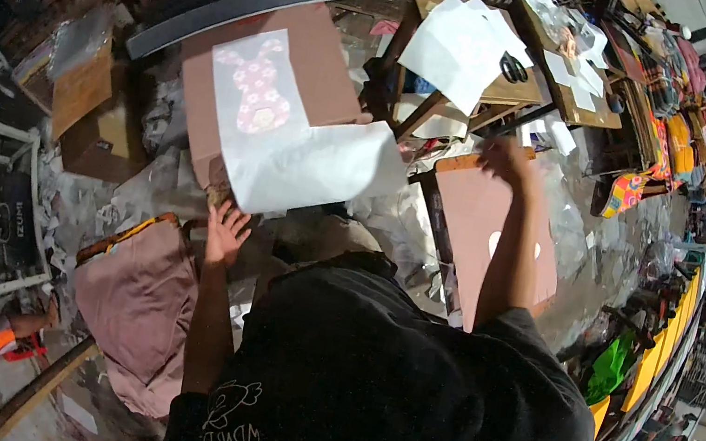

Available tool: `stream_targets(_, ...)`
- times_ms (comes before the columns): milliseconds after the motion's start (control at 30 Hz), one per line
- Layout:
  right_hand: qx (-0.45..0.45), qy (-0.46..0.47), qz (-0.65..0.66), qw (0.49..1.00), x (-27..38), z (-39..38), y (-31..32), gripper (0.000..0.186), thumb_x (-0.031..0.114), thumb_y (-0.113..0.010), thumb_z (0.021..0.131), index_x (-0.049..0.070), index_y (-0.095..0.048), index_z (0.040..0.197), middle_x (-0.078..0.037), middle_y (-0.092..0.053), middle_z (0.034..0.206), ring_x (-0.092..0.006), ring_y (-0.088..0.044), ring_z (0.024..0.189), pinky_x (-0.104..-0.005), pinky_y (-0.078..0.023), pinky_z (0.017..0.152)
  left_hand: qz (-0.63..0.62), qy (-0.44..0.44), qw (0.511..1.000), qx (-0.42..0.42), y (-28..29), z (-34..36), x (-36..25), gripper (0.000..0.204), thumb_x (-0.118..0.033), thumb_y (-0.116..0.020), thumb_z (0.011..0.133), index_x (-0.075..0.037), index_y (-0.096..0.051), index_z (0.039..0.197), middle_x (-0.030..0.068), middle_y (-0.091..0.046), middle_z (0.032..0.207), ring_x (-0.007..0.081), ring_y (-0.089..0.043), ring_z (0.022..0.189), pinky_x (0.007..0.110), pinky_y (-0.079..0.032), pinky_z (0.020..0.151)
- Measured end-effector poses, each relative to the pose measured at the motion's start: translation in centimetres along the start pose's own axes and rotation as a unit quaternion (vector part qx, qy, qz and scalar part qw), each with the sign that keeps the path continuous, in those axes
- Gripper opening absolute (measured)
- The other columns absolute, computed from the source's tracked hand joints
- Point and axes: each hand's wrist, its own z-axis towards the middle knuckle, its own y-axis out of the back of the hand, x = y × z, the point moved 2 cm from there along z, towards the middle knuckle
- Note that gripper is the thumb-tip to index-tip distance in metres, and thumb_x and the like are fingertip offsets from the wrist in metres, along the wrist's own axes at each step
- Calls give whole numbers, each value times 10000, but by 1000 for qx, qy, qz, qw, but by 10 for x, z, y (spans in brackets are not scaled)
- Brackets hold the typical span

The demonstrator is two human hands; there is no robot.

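A brown-pink cloth [318,44] is spread over a flat board in front of me. On it lies a white sheet [324,168], whose near right corner hangs past the board's edge. A pink flowered rabbit-shaped cutout [258,90] shows on the sheet. Just below the sheet's near left corner is my left hand [226,234], open, fingers spread, holding nothing. My right hand [505,160] is raised over the far end of a second pink cloth panel [462,192], its fingers loosely bent and apart. My right forearm partly hides a white shape [529,249] on that panel.
A long dark bar [269,3] runs along the board's far side. White papers [458,50] and black-handled scissors [513,67] lie on a wooden table. Draped pink cloth [135,305] hangs at left, near a cardboard box [104,129]. Scraps litter the floor.
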Motion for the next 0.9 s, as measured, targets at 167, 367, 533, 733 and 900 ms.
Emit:
stream_targets(167, -324, 95, -172, 925, -10, 77, 112, 281, 240, -670, 848, 20, -718, 1017, -193, -719, 897, -322, -711, 863, -428, -544, 770, 168, -215, 951, 147, -7, 20, 53, 703, -523, -593, 975, -124, -371, 1510, 99, -401, 1491, 238, -546, 1154, 344, -490, 848)
stream_targets(367, -266, 60, -315, 909, -38, 148, 131, 390, 364, -717, 777, 24, -716, 970, -232, -701, 926, -407, -677, 920, -494, -533, 806, 282, -30, 943, -174, -42, 15, 66, 464, -331, -692, 946, -76, -566, 1312, 26, -629, 1145, 149, -579, 988, 301, -459, 815)
stream_targets(533, -233, 75, -334, 910, -17, 149, 134, 486, 470, -744, 783, 0, -685, 891, -216, -698, 935, -400, -687, 896, -500, -555, 759, 184, -17, 952, -242, -33, -14, 89, 490, -329, -727, 892, -119, -569, 1305, 29, -610, 1200, 196, -540, 1113, 425, -384, 947)
stream_targets(733, -245, 13, -361, 900, -5, 147, 141, 526, 527, -728, 759, 12, -704, 866, -207, -714, 905, -410, -694, 866, -511, -552, 741, -42, -116, 987, -105, -67, -13, 113, 583, -502, -560, 927, -165, -484, 1396, 75, -465, 1465, 284, -436, 1321, 552, -248, 1123)
stream_targets(900, -208, -26, -398, 893, -27, 155, 158, 565, 607, -692, 787, 59, -736, 916, -222, -719, 911, -423, -693, 888, -516, -529, 744, 79, -137, 982, -102, -98, 6, 134, 702, -504, -487, 1002, -104, -295, 1546, 133, -366, 1554, 337, -400, 1381, 545, -338, 1116)
